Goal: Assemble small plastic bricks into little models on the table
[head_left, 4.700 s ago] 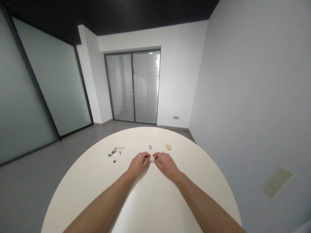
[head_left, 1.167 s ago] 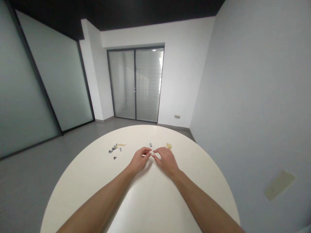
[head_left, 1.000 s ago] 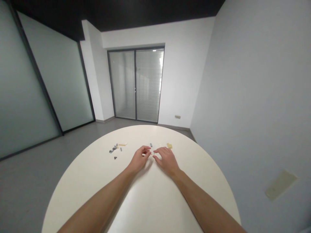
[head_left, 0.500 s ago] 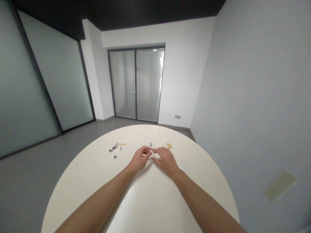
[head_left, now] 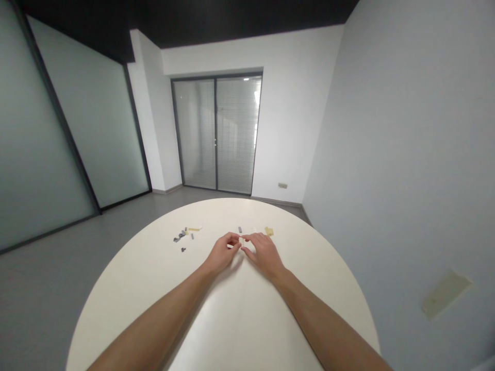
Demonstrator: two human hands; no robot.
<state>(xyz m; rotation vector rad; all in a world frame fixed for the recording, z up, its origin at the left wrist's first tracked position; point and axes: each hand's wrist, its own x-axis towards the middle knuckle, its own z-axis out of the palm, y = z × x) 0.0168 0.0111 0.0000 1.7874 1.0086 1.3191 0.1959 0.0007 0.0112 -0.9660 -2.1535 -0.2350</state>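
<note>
Near the middle of the white round table, my left hand and my right hand meet fingertip to fingertip. Between them is a small whitish piece, its kind too small to make out. Thumb and fingers of my left hand pinch its left side. The right hand's thumb and forefinger close on it from the other side. Just beyond the fingers lies a small grey block. Yellow pieces lie past my right hand.
To the left on the table lie several small dark and grey pieces, a thin yellow strip and a single dark piece. A glass door stands beyond the table, and a pale wall rises on the right.
The right thumb has come slightly up and closer to the left fingertips, and the whitish piece has shifted a little. The loose pieces lie as before.
</note>
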